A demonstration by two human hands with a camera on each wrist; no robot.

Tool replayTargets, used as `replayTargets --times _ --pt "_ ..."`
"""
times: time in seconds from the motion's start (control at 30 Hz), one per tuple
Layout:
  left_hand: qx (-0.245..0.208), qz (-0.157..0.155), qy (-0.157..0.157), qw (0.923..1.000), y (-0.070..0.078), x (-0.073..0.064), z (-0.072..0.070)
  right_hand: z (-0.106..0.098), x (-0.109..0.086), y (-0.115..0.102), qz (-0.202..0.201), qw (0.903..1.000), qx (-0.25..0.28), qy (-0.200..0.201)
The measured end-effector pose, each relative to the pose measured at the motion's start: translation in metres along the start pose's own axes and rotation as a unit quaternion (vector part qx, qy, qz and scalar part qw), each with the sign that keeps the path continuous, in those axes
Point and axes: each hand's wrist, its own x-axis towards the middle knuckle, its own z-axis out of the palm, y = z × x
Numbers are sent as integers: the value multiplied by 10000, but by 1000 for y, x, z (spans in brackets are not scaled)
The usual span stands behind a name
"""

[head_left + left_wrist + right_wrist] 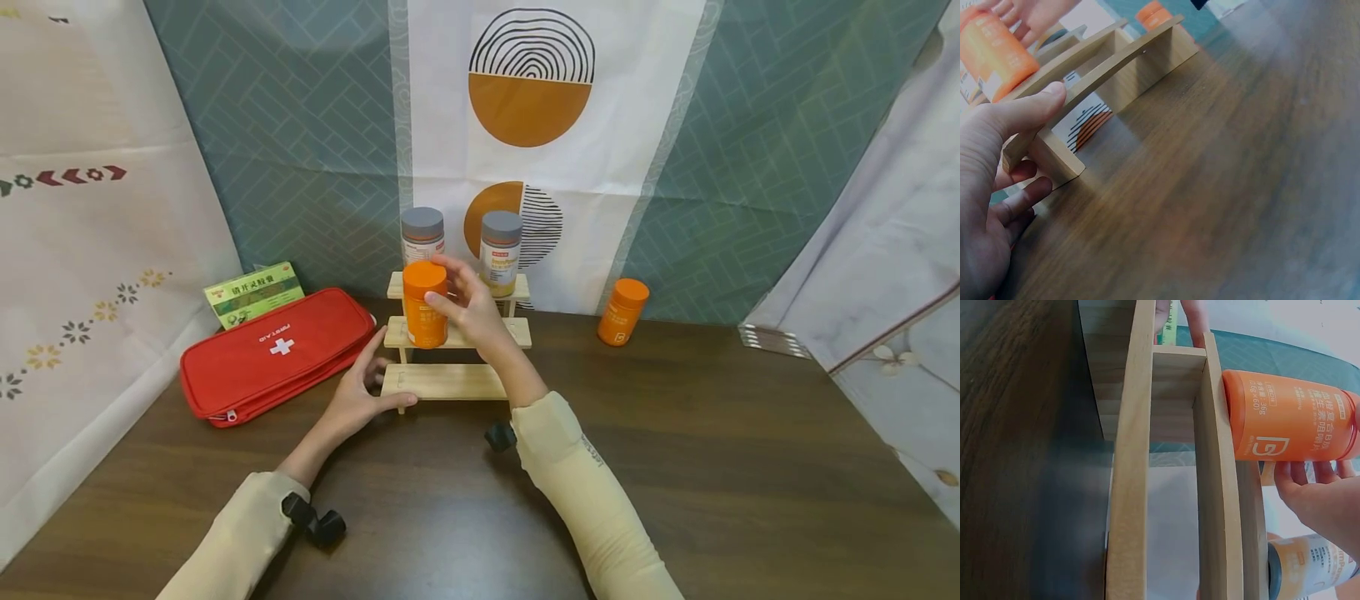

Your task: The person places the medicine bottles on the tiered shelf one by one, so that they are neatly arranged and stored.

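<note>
A three-step wooden display stand stands on the table in the head view. At its left end my left hand grips it, the thumb over the lowest step and the other fingers around the side. With my right hand I hold an orange bottle upright at the left part of the middle step. Its base is right at the board in the right wrist view. Two grey-capped bottles stand on the top step, the left one partly hidden behind the orange bottle, the other to the right.
Another orange bottle stands on the table right of the stand. To the left lie a red first-aid pouch and a green-and-yellow box behind it. Patterned cloth hangs at the back; a metal grille lies at the right.
</note>
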Motion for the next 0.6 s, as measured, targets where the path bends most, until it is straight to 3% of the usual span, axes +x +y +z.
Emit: replayTargets --times 0.37,0.6 --pt "82 71 59 9999 -2 -4 -4 3 -2 4 -193 9998 -60 -16" --pt "47 84 49 9999 -1 1 -2 -1 1 6 -246 9994 -247 33"
